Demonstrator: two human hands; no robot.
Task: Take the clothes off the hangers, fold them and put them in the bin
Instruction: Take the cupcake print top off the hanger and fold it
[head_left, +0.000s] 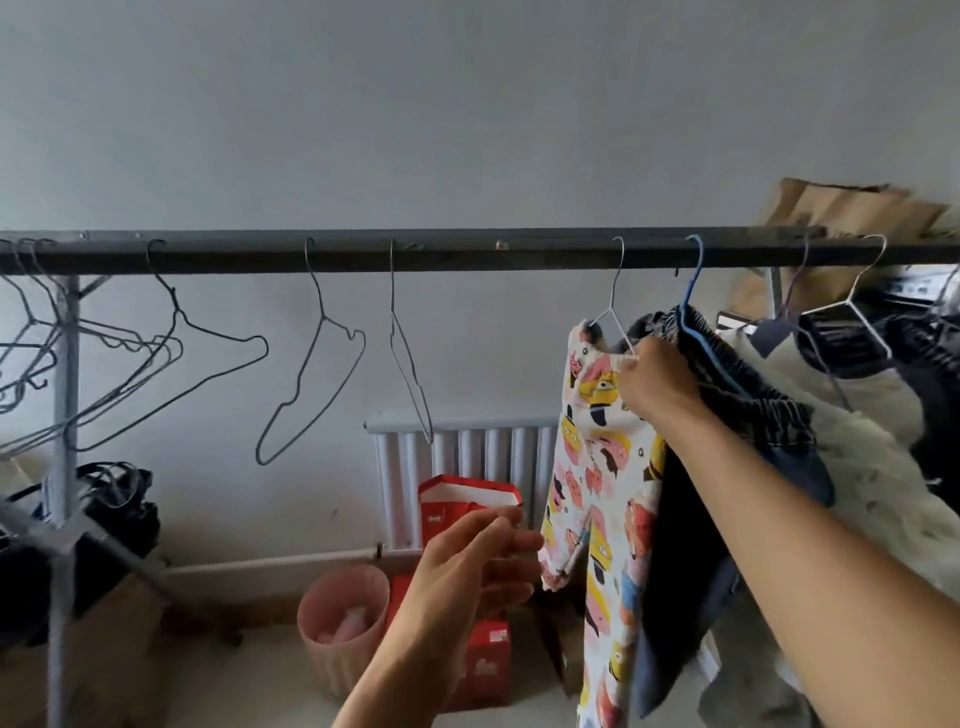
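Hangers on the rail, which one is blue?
The blue hanger, carrying the dark denim shorts, just right of the right hand. The other hangers are bare grey or white wire.

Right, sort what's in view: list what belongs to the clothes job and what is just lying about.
Part of the job:
patterned trousers, on a wire hanger
right hand, at their waistband
left hand, open, reaching
dark shorts, on a blue hanger
rail
empty hangers

Just lying about:
radiator
pink basket
red boxes
cardboard
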